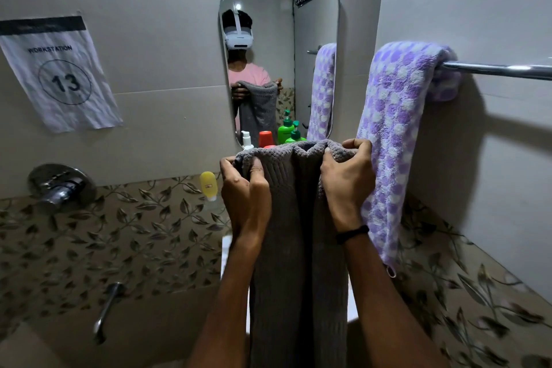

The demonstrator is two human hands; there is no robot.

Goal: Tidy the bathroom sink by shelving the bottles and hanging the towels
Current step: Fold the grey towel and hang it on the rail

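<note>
Holding up a grey ribbed cloth towel [298,233] by its top hem, bunched tight in both fists: left hand [246,191] curled round the left corner, right hand [346,185] curled round the right part of the hem. Hanging straight down from that grip, long axis upright. Judged to be the second towel on its way to hanging, with a lilac-and-white spotted fleece towel [394,128] already draped over the near end of the chrome wall-mounted towel bar [501,69]. Up and to the right of the grip for that bar, running along the right-hand wall toward the frame's right edge, bare only beyond the spotted towel. Nearer to the right hand, itself just beside the spotted towel's hanging edge. Probably calling for a lift and a swing rightward past the spotted towel, hem turned to cross the bar. Some risk of dragging the spotted towel off on the way. Just behind the hem, at the foot of the rounded wall mirror [316,24], green pump bottles [286,130], a red-capped bottle [265,138] and a white pump bottle [246,140], support hidden
</note>
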